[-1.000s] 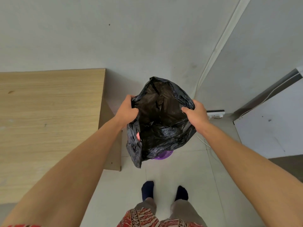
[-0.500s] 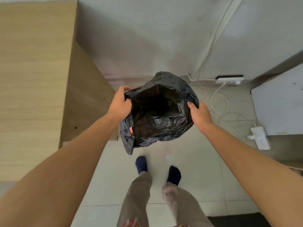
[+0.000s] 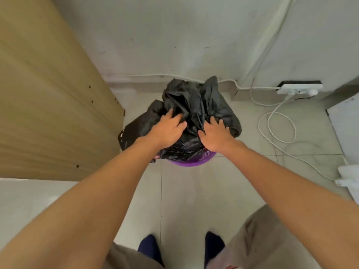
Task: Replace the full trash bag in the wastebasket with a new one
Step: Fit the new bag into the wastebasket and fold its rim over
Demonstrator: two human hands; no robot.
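Observation:
A black trash bag (image 3: 196,101) lies crumpled over a purple wastebasket (image 3: 191,162) on the floor by the wall. Only the near rim of the basket shows below the plastic. My left hand (image 3: 168,129) rests on the left of the bag with its fingers spread on the plastic. My right hand (image 3: 214,133) presses on the right side, fingers also spread and fairly straight. Loose folds of the bag stick up behind both hands and drape to the left over the basket's side.
A wooden desk side panel (image 3: 58,105) stands close on the left of the basket. A white power strip (image 3: 299,88) and coiled white cable (image 3: 275,125) lie on the tiled floor at right. My feet in dark socks (image 3: 149,247) stand in front.
The bag was held open in the air between both hands; now it is down on the purple basket and both hands lie on top of it, closer together.

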